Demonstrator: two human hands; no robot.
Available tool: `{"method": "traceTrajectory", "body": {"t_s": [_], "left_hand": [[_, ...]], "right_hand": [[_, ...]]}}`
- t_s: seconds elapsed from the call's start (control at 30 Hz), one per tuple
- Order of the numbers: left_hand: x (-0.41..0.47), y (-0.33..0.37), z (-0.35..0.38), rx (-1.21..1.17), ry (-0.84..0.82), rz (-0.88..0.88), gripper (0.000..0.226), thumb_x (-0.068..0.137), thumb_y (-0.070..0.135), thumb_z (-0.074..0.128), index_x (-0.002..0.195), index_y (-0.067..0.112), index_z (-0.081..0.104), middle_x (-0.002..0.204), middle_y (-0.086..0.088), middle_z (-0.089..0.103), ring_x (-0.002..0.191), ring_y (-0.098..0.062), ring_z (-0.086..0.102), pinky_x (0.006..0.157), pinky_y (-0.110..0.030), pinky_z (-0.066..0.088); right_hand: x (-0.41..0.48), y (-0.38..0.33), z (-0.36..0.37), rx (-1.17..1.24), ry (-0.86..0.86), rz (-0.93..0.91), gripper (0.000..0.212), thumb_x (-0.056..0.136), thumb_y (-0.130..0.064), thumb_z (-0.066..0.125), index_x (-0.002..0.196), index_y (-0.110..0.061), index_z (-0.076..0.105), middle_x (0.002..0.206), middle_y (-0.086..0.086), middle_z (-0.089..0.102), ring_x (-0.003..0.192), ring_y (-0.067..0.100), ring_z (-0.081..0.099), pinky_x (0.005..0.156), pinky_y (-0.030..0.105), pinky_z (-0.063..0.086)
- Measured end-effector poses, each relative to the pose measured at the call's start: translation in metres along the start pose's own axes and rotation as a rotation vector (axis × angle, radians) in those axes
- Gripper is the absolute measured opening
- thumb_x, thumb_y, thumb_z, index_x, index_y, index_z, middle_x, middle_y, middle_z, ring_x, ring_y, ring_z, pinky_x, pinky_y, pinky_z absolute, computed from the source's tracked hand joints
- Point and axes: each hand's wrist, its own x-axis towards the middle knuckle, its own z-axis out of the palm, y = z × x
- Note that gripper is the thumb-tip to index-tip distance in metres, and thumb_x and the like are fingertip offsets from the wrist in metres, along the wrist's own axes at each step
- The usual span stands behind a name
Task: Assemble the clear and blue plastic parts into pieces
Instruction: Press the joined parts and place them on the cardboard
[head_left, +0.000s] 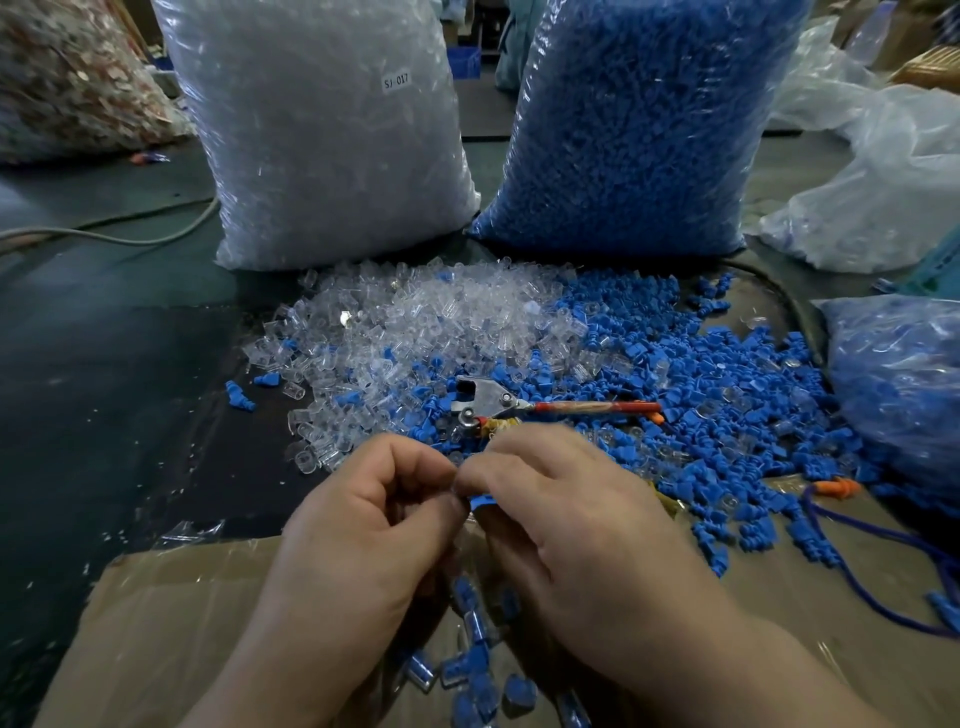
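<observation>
Left hand and right hand are held knuckles-up, fingertips met. Blue part is pinched between both sets of curled fingers, above the cardboard, just short of the loose pile.

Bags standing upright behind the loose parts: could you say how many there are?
2: the clear-parts bag on the left, the blue-parts bag on the right.

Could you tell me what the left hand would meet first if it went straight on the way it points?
The left hand points right, at the right hand. First it would meet the blue part pinched in the right hand's fingers; their fingertips look nearly touching, though depth is unclear.
</observation>
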Motion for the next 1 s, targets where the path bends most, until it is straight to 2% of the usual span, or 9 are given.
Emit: {"method": "traceTrajectory", "body": {"t_s": [0.07, 0.1, 0.17, 0.2, 0.4, 0.63, 0.83, 0.9, 1.0], "left_hand": [[0.0, 0.001, -0.001, -0.021, 0.023, -0.018, 0.022, 0.079, 0.012, 0.075, 0.082, 0.033, 0.07, 0.059, -0.004, 0.067, 0.048, -0.014, 0.058, 0.047, -0.027, 0.046], [0.0, 0.002, -0.001, -0.033, 0.023, -0.034, 0.022, 0.079, 0.012, 0.073, 0.082, 0.033, 0.069, 0.057, -0.005, 0.067, 0.046, -0.013, 0.058, 0.045, -0.023, 0.046], [0.0, 0.005, -0.002, -0.076, 0.022, -0.071, 0.023, 0.082, 0.009, 0.071, 0.081, 0.032, 0.069, 0.054, -0.008, 0.065, 0.042, -0.012, 0.056, 0.042, -0.017, 0.044], [0.001, 0.007, -0.002, -0.107, 0.023, -0.09, 0.023, 0.082, 0.007, 0.07, 0.079, 0.03, 0.069, 0.053, -0.009, 0.064, 0.041, -0.012, 0.054, 0.04, -0.017, 0.043], [0.002, 0.007, -0.003, -0.137, 0.008, -0.11, 0.028, 0.085, 0.002, 0.069, 0.076, 0.028, 0.07, 0.053, -0.01, 0.062, 0.041, -0.013, 0.053, 0.04, -0.017, 0.043], [0.005, 0.007, -0.005, -0.165, 0.055, -0.096, 0.026, 0.085, 0.004, 0.069, 0.078, 0.029, 0.07, 0.054, -0.008, 0.063, 0.042, -0.014, 0.053, 0.04, -0.019, 0.044], [0.008, 0.01, -0.014, -0.278, 0.132, -0.063, 0.009, 0.077, 0.017, 0.072, 0.08, 0.026, 0.071, 0.059, -0.007, 0.062, 0.048, -0.017, 0.05, 0.041, -0.022, 0.043], [0.008, 0.011, -0.015, -0.279, 0.131, -0.021, 0.008, 0.073, 0.021, 0.072, 0.08, 0.024, 0.071, 0.061, -0.009, 0.062, 0.049, -0.017, 0.05, 0.04, -0.024, 0.041], [0.008, 0.011, -0.016, -0.278, 0.143, 0.012, 0.023, 0.086, 0.005, 0.065, 0.076, 0.025, 0.07, 0.06, -0.008, 0.059, 0.049, -0.013, 0.051, 0.038, -0.021, 0.04]], "right_hand": [[0.004, 0.01, -0.001, -0.188, 0.012, 0.091, 0.042, 0.085, -0.046, 0.048, 0.126, -0.038, 0.043, 0.128, -0.011, 0.047, 0.121, 0.014, 0.042, 0.1, 0.04, 0.045], [0.005, 0.018, -0.003, -0.265, -0.011, 0.174, 0.054, 0.084, -0.05, 0.051, 0.133, -0.04, 0.033, 0.141, -0.01, 0.037, 0.135, 0.018, 0.03, 0.113, 0.047, 0.031], [0.008, 0.035, -0.005, -0.37, -0.113, 0.33, 0.073, 0.086, -0.06, 0.051, 0.144, -0.041, 0.012, 0.158, -0.006, 0.013, 0.148, 0.022, 0.003, 0.116, 0.045, -0.001], [0.008, 0.043, -0.005, -0.413, -0.163, 0.367, 0.076, 0.087, -0.064, 0.047, 0.147, -0.038, 0.007, 0.161, -0.004, 0.008, 0.149, 0.024, -0.001, 0.115, 0.044, -0.005], [0.011, 0.054, -0.004, -0.449, -0.211, 0.379, 0.071, 0.086, -0.07, 0.039, 0.144, -0.034, 0.021, 0.141, -0.005, 0.04, 0.128, 0.024, 0.034, 0.111, 0.045, 0.026], [0.016, 0.047, -0.011, -0.38, 0.014, 0.352, 0.054, 0.078, -0.058, 0.046, 0.125, -0.032, 0.043, 0.107, -0.007, 0.05, 0.097, 0.016, 0.036, 0.083, 0.037, 0.032], [0.004, 0.03, -0.016, -0.11, 0.047, 0.161, 0.044, 0.083, -0.059, 0.042, 0.12, -0.035, 0.042, 0.106, -0.016, 0.046, 0.095, 0.005, 0.043, 0.077, 0.017, 0.035], [0.001, 0.027, -0.017, -0.103, 0.017, 0.093, 0.043, 0.082, -0.056, 0.047, 0.119, -0.034, 0.046, 0.106, -0.016, 0.05, 0.095, 0.008, 0.048, 0.077, 0.021, 0.042], [0.0, 0.029, -0.02, -0.09, -0.033, 0.098, 0.048, 0.081, -0.059, 0.045, 0.124, -0.035, 0.047, 0.111, -0.019, 0.049, 0.102, 0.007, 0.048, 0.083, 0.026, 0.044]]}}
